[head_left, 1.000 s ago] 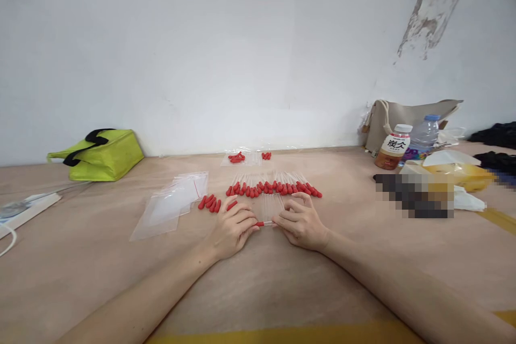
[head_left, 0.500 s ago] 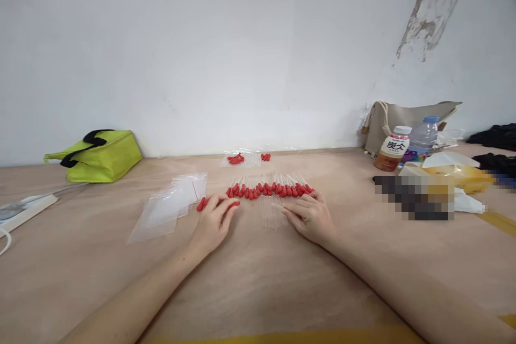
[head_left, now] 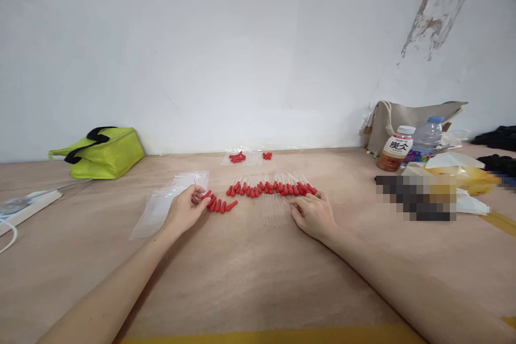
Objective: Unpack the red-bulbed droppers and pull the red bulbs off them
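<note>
At flat brown desk point(head_left: 250, 279) below flaking white wall point(head_left: 221, 54), pinches slim red bulb point(head_left: 206, 194) in left hand point(head_left: 184, 209), thin clear tube point(head_left: 286, 199) in right hand point(head_left: 313, 216).

I can't name that blurred dark object point(head_left: 419, 199); the right fingers point(head_left: 307, 202) partly hide the dropper row point(head_left: 267, 188); a white cable point(head_left: 15, 233) leaves view leftward.

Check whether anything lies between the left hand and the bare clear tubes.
Yes: the short row of loose red caps lies just right of the left hand, toward the clear tubes. Beyond it I see nothing else in between; the red-capped row sits farther back.
</note>
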Demonstrator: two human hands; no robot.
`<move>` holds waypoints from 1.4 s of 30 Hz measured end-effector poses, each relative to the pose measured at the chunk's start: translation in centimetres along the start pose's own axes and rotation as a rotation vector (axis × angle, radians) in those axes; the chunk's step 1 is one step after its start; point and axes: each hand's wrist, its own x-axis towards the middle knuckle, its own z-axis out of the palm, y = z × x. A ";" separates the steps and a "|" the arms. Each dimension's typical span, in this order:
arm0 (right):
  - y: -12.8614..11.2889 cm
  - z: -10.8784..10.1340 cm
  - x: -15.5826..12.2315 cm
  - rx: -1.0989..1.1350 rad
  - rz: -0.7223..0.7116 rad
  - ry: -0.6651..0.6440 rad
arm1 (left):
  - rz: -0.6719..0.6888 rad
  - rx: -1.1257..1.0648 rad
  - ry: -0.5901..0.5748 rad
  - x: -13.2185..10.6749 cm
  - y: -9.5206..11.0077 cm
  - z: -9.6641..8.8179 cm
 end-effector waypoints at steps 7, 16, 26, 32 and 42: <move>0.0 0.9 0.6 -0.049 -0.010 0.021 | 0.010 0.010 -0.026 0.2 -0.1 0.9; -1.0 0.3 0.6 0.000 0.015 -0.035 | -0.009 0.010 -0.016 0.2 -0.1 0.6; -1.4 -0.6 0.8 0.035 -0.022 -0.187 | 0.168 0.220 0.225 0.2 0.3 0.8; -1.3 -0.8 0.8 0.075 -0.029 -0.221 | 0.383 0.185 0.060 0.9 5.0 3.1; -0.8 -0.5 0.6 0.155 -0.036 -0.125 | 0.281 0.230 -0.157 4.9 12.3 9.4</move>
